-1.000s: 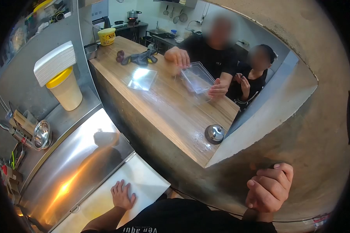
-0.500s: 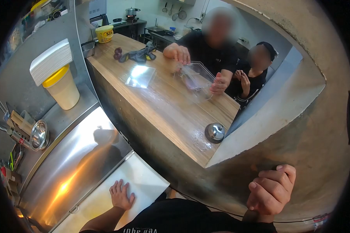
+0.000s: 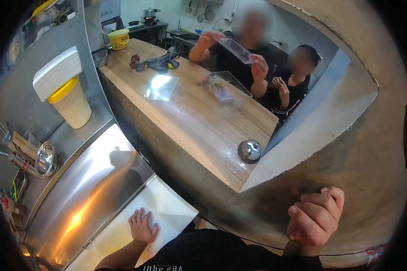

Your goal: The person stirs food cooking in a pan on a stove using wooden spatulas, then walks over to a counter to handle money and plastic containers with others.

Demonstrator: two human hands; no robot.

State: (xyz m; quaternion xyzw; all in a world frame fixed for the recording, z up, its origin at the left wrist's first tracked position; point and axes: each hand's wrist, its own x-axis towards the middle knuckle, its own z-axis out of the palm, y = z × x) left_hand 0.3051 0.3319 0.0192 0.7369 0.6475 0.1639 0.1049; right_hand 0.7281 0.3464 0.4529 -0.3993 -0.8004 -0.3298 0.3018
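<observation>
My left hand (image 3: 143,226) lies flat on a white cutting board (image 3: 174,203), fingers spread and holding nothing. At the lower right, my right hand (image 3: 315,219) is curled into a loose fist beside the brown wall (image 3: 362,180), with nothing visible in it; I cannot tell whether it touches the wall. Past the board is a shiny steel lid (image 3: 88,194) on the work surface. A silver call bell (image 3: 249,151) stands on the wooden counter (image 3: 190,131), well away from both hands.
Across the counter a person (image 3: 239,63) holds up a clear flat panel (image 3: 235,49) above a clear box (image 3: 230,92). A second person (image 3: 291,86) stands beside. Dark gloves (image 3: 160,62), red onions (image 3: 134,62) and a shiny sheet (image 3: 162,87) lie left; a yellow-lidded tub (image 3: 72,106) stands nearer.
The person opposite has lifted a clear panel off the clear box, up toward their face. My two hands have stayed where they were.
</observation>
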